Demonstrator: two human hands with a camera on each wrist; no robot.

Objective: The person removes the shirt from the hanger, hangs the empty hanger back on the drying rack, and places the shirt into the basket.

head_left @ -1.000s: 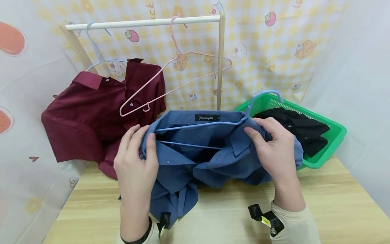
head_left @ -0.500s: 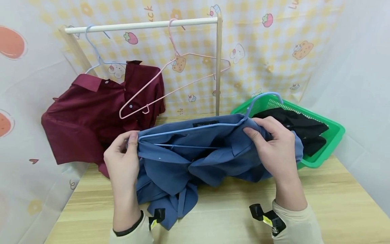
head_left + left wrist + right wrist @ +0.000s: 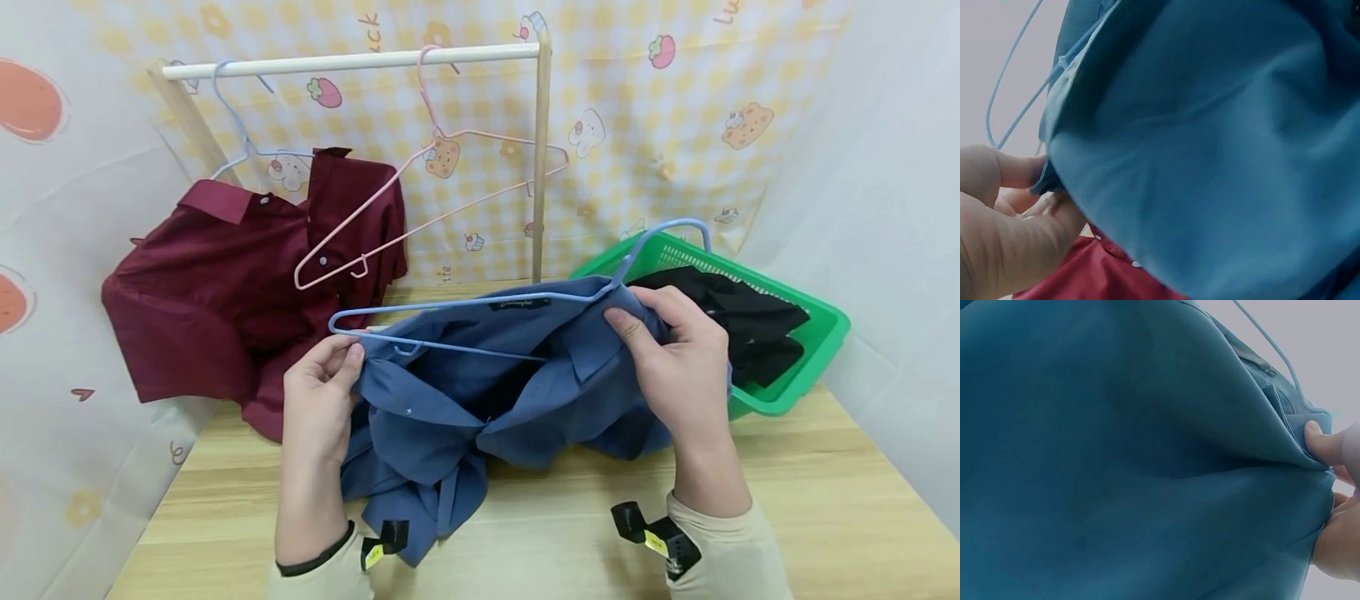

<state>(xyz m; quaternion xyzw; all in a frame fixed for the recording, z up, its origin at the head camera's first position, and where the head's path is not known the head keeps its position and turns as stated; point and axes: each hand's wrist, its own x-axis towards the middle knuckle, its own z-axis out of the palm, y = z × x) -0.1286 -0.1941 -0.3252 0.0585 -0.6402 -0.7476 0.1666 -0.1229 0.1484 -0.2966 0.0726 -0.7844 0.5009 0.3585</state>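
A blue shirt (image 3: 435,433) hangs between both hands over the table, its collar spread wide. My left hand (image 3: 318,400) pinches the shirt's left edge between thumb and fingers, as the left wrist view also shows. A light blue hanger (image 3: 480,297) lies across the neck opening. Its left end sticks out above the cloth, just over the left fingertips, and its right part runs inside the shirt. My right hand (image 3: 678,358) grips the collar and shoulder just below the hanger's hook, thumb on top. In the right wrist view the thumb (image 3: 1319,442) presses on the cloth.
Behind stands a rack with a white rail (image 3: 345,60). A maroon shirt (image 3: 247,283) on a blue hanger and a bare pink hanger (image 3: 352,212) hang from it. At the right, a green basket (image 3: 828,333) holds black clothing (image 3: 750,317).
My left hand went left to the hanger's end, then back right, pinching the shirt edge. The hanger's left end, inside the collar earlier, now shows outside the cloth. The right hand keeps its grip.
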